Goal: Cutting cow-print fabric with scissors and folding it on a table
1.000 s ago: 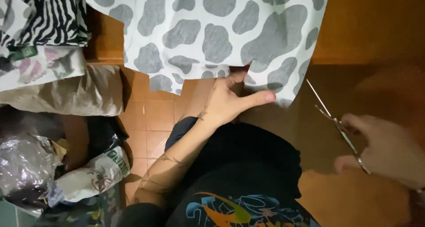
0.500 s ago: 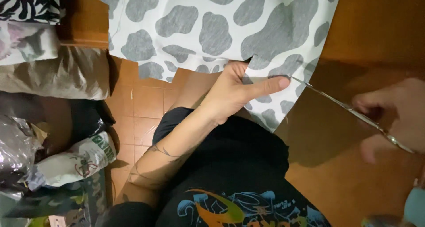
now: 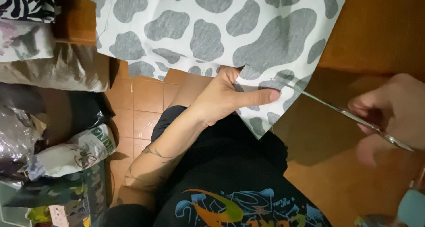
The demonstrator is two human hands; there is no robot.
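Grey-blotched white fabric [image 3: 212, 32] hangs over the edge of the brown wooden table [image 3: 380, 28] in the head view, its lower corner drooping toward the person's dark-clothed lap. The left hand [image 3: 226, 98] pinches that hanging edge, thumb tucked behind the cloth and forefinger laid flat along the front, holding it taut. The right hand [image 3: 394, 112] is closed through the handles of a pair of slim metal scissors [image 3: 345, 114], and the blades, only narrowly parted, now have their tip at the cloth just beside the left forefinger. A second ago the scissors were held well apart from the fabric, off to the right; half a second ago the tip had only just reached its edge. The blades have closed in, so cutting along the held edge looks to be beginning. Crumpled bags [image 3: 66, 151] lie on the tiled floor [image 3: 141, 103] at left.
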